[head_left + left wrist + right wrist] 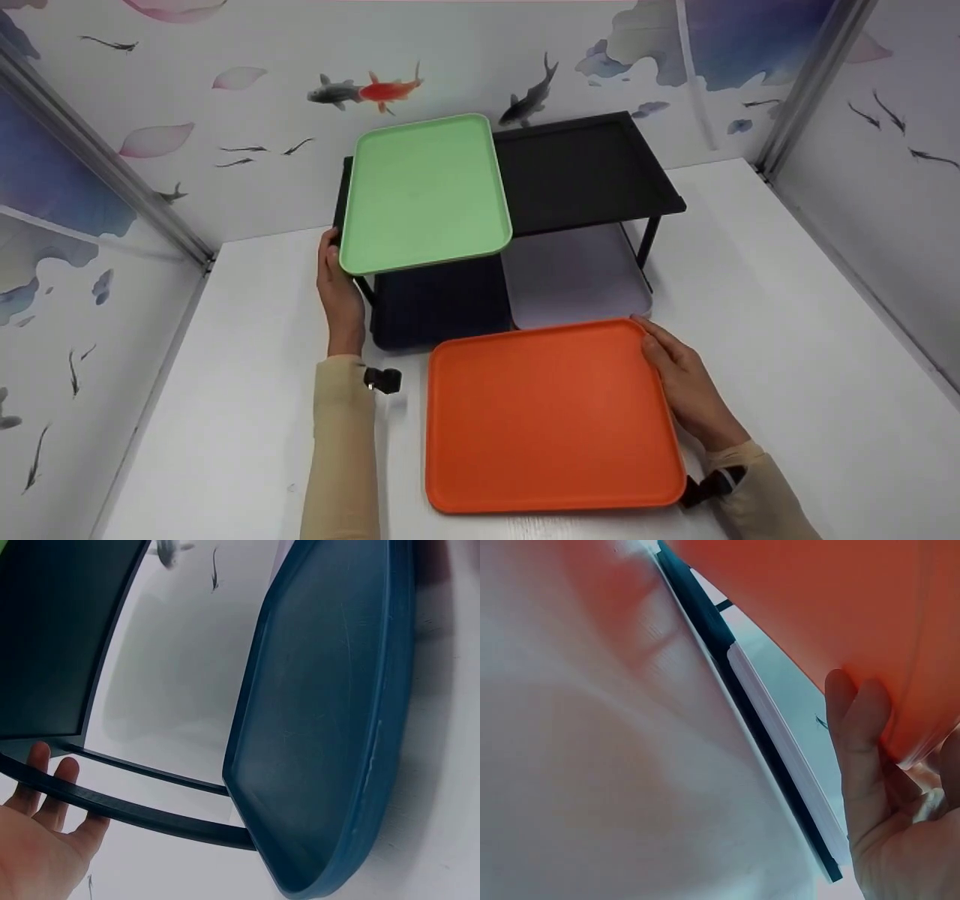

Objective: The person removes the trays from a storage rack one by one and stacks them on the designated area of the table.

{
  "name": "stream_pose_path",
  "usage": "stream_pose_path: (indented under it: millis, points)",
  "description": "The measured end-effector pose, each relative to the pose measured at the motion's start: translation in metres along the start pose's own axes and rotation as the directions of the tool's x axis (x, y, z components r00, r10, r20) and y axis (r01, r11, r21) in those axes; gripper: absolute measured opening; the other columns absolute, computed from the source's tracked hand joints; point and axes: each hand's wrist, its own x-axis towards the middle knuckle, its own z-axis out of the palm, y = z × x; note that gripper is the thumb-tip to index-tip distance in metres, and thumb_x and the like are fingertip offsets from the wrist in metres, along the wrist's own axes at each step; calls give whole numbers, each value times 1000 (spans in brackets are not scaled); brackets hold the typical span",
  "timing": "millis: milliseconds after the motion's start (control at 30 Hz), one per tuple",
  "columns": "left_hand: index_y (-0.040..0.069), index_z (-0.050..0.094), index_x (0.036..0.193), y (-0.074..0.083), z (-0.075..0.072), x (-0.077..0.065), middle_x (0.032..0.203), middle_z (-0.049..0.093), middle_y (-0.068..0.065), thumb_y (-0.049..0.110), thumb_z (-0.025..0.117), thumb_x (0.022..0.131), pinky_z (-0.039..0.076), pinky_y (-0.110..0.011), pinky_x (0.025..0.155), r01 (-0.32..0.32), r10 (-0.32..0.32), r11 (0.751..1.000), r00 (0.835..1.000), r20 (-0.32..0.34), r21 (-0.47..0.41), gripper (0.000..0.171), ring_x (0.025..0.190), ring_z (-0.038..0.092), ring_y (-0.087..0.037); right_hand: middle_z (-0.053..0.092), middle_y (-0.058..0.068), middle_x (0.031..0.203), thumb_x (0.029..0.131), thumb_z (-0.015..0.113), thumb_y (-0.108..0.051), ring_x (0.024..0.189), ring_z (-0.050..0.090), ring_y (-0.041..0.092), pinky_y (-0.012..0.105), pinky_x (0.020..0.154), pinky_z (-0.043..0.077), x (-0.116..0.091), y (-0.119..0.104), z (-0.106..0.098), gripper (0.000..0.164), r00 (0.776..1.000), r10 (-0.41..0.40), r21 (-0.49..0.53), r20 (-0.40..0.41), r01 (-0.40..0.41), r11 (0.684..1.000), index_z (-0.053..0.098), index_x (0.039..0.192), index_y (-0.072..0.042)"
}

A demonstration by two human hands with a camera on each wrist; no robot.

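Note:
An orange tray (555, 420) is held over the front of the table. My right hand (686, 379) grips its right edge, thumb along the rim and fingers pressed to its underside (862, 701). At the left end of the black two-tier rack (585, 176), my left hand (341, 300) holds the frame beside the green tray's corner. Its fingers (60, 787) reach behind the curved black leg (150, 821). A light green tray (427, 195) lies on the left of the rack's top. Below are a dark blue tray (442, 304) and a pale lilac tray (574, 281).
The rack stands on a white table (795, 360) near the back wall (450, 45), which is painted with fish and petals. Side walls with metal corner posts (112, 142) enclose the table left and right.

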Motion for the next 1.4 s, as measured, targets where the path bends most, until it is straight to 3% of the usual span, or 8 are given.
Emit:
stream_pose_path:
  millis: [200,467,667,800,933,1133,1300,1400]
  points:
    - [12,41,153,0,1,1,154,47,-5,34,29,114,29,-28,119,-18,18,1000,1000,-2,-17,46,143,41,-12,37,10,161,110,45,-37,130,47,0,14,101,42,2,2,0,57,1000,3,-20,5,-2,1000,34,160,-13]
    - [15,43,153,1,1,0,151,50,-3,35,29,114,30,-28,118,-3,3,1000,1000,-14,8,46,140,44,-11,35,10,162,110,43,-39,143,38,22,13,101,40,1,4,2,59,999,51,-47,10,-50,998,31,161,-13]
    - [13,40,154,3,2,1,154,47,-5,32,28,114,29,-28,119,12,-12,1000,1000,-7,-16,46,143,41,-13,60,20,136,110,44,-42,107,63,16,26,85,53,1,2,3,56,995,90,-108,-36,-93,990,39,158,-14]
    - [14,40,154,4,2,-1,153,48,-5,33,27,114,30,-28,118,14,-14,1000,1000,-3,-12,47,141,43,-13,68,20,113,109,44,-43,87,68,18,34,74,56,0,2,3,55,993,108,-144,-47,-114,983,42,153,-11]
    - [16,41,154,3,1,-2,153,48,-3,37,28,113,30,-27,118,14,-14,1000,1000,-11,10,48,140,43,-11,64,17,119,110,41,-45,99,62,21,33,82,52,0,1,3,60,992,114,-245,-51,-123,962,40,155,-6]
    - [16,41,154,1,0,-2,152,49,-3,38,29,113,29,-29,119,12,-11,1000,1000,-7,18,48,141,43,-11,49,21,151,109,38,-50,131,48,29,41,107,41,-2,-4,3,69,990,134,-314,-47,-142,939,37,157,-1]
    - [17,41,154,1,0,-1,147,52,-3,37,28,113,30,-28,118,13,-13,1000,1000,-7,26,47,138,44,-10,61,16,119,107,42,-54,97,58,21,28,79,50,-4,-8,2,71,986,154,-306,-68,-168,937,45,152,0]
    - [17,41,154,1,0,-1,147,53,-4,37,28,113,29,-28,119,11,-11,1000,1000,-6,23,47,139,44,-11,63,15,113,106,45,-53,91,60,16,25,74,53,-5,-10,2,69,983,167,-280,-79,-182,942,49,149,2]
